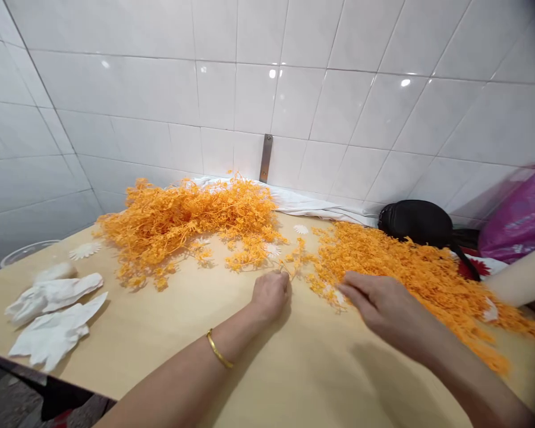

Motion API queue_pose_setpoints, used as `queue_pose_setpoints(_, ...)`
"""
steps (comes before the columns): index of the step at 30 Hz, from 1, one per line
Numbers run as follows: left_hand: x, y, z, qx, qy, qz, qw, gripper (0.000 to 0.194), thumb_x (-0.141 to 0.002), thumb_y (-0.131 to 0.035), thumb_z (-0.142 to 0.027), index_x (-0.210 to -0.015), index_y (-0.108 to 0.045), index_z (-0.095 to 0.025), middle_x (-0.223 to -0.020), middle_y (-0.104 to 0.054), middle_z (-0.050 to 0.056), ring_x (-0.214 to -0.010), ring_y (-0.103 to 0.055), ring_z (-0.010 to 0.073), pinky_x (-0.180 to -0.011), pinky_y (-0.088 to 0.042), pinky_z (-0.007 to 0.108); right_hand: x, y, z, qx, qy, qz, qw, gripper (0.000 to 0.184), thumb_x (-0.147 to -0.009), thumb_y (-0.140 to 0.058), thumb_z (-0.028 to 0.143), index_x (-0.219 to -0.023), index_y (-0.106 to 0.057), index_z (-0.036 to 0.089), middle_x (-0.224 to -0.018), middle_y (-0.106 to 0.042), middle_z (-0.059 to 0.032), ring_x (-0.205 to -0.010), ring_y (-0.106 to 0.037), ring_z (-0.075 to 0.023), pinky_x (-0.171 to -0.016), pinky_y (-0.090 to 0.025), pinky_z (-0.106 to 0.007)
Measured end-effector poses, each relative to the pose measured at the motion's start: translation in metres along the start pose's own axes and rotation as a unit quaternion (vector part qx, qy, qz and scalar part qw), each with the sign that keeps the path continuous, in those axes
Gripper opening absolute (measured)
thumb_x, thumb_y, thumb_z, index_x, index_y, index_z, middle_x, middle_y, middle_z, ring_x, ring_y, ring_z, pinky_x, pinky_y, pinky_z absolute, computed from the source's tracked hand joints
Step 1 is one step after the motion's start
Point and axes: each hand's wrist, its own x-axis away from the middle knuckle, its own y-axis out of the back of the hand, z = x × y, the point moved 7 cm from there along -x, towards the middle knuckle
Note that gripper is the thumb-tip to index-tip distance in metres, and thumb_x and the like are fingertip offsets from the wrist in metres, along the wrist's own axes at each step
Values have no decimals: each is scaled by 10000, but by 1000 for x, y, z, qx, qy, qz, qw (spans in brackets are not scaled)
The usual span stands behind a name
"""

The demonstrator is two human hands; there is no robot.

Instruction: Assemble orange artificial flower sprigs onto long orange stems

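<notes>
My left hand, with a gold bangle on the wrist, is closed in a fist low over the table. From its thumb side a thin orange artificial flower sprig sticks out. To its right, my right hand is pinched at the near edge of a flattened heap of orange sprigs. A small white petal piece shows at its fingertips; what the fingers grip is partly hidden. A taller, tangled pile of orange sprigs stands at the back left.
White flower-shaped pieces lie about the table. White gloves rest at the left edge. A black pouch, a purple bag and a pale sleeve are at the right. White cloth runs along the tiled wall.
</notes>
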Motion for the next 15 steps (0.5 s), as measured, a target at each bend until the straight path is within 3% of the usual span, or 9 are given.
queue_pose_setpoints(2, 0, 2, 4, 16, 8, -18, 1000, 193, -717, -362, -143, -582, -492, -184, -620, -517, 27, -579, -446, 141, -542, -259, 254, 3, 2, -38, 112, -104, -24, 988, 333, -805, -374, 374, -560, -491, 181, -632, -530, -59, -582, -480, -173, -516, -296, -278)
queue_pose_setpoints(5, -1, 4, 10, 91, 18, -49, 994, 233, -739, -358, -170, -520, -436, -179, -528, -436, 3, -543, -407, 127, -526, -238, 247, 0, -8, -61, 159, -124, -51, 978, 231, -753, -457, 306, -596, -556, 168, -835, -552, -118, -730, -503, -234, -566, -321, -311)
queue_pose_setpoints(8, -4, 6, 20, 246, 41, -75, 966, 280, -747, -386, -236, -475, -355, -177, -476, -330, -24, -498, -344, 106, -511, -236, 235, -15, -26, -52, -12, -68, -67, 995, 266, -794, -384, 264, -612, -557, 177, -739, -563, -74, -707, -519, -190, -604, -355, -294)
queue_pose_setpoints(10, -7, 7, 26, 354, 55, -88, 930, 280, -731, -415, -248, -471, -340, -175, -478, -308, -34, -494, -324, 95, -512, -245, 227, -30, -41, -43, -184, -80, -53, 978, 280, -794, -398, 314, -586, -532, 182, -597, -538, -32, -592, -515, -156, -550, -364, -266)
queue_pose_setpoints(12, -9, 10, 28, 425, 62, -94, 898, 265, -714, -444, -252, -477, -357, -172, -483, -314, -38, -492, -317, 88, -511, -246, 222, -47, -62, -38, -387, -154, -29, 909, 241, -748, -479, 349, -583, -517, 177, -523, -520, -8, -472, -488, -126, -458, -349, -238)
queue_pose_setpoints(14, -9, 11, 27, 459, 57, -88, 882, 259, -701, -473, -267, -481, -376, -169, -481, -319, -41, -482, -306, 82, -498, -236, 220, -63, -87, -30, -566, -229, -17, 792, 204, -703, -543, 333, -595, -508, 163, -533, -545, -14, -408, -470, -94, -404, -335, -210)
queue_pose_setpoints(15, -10, 12, 26, 465, 52, -84, 880, 267, -700, -482, -281, -481, -380, -167, -476, -316, -42, -475, -298, 79, -490, -230, 220, -71, -96, -25, -605, -245, -14, 757, 204, -693, -550, 327, -593, -495, 158, -540, -556, -24, -393, -464, -84, -389, -329, -200)
